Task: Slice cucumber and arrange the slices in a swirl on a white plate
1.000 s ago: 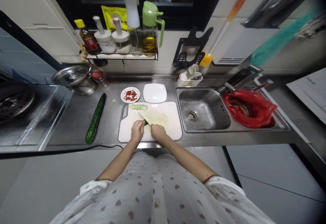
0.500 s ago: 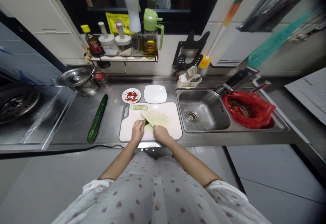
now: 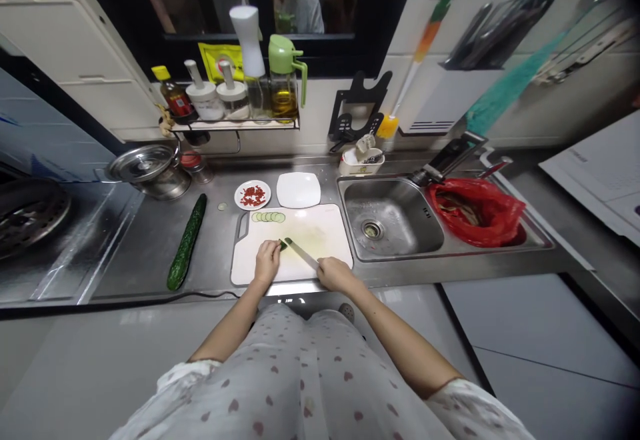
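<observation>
My left hand point(image 3: 268, 263) has its fingers closed on a small dark green cucumber piece point(image 3: 283, 246), mostly hidden by them, on the white cutting board point(image 3: 333, 223). In my right hand point(image 3: 336, 273) is the handle of a knife point(image 3: 306, 257). Its blade slants up and left, with the tip beside the piece and a bit of green at the tip. A row of pale cucumber slices point(image 3: 269, 217) lies along the board's far left side. A whole cucumber point(image 3: 187, 243) rests on the steel counter, left of the board.
Behind the board stand a small plate point(image 3: 238, 201) of chopped red pieces and a white square plate point(image 3: 299, 190). To the right is the sink point(image 3: 395, 210), with a red plastic bag point(image 3: 477, 217) beyond. A lidded pot point(image 3: 163, 180) stands back left, below a condiment rack point(image 3: 240, 124).
My right hand has drawn the knife to the right and toward me, away from my left hand. The blade now lies flatter, its tip beside the cucumber piece. The view has shifted slightly.
</observation>
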